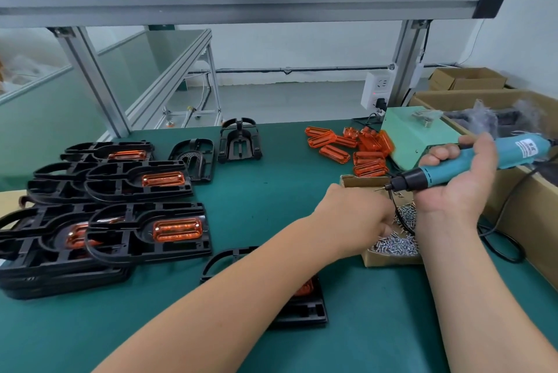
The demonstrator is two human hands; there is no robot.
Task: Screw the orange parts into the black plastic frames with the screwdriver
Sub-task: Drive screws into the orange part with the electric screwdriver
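My right hand [459,179] grips a blue electric screwdriver [471,161], held level with its bit pointing left above a small cardboard box of screws [392,258]. My left hand [353,215] reaches into that box with its fingers curled down among the screws; whether it holds any is hidden. Under my left forearm lies a black plastic frame [305,309] with an orange part [304,287] partly showing. Loose orange parts [350,146] are heaped at the back of the mat. Stacked black frames with orange parts fitted [145,230] lie at the left.
Empty black frames [240,140] stand at the back centre of the green mat [271,191]. A pale green control box [419,137] and big cardboard boxes [531,191] line the right side. The screwdriver's black cable [498,240] loops on the mat. Aluminium shelf posts [96,83] rise behind.
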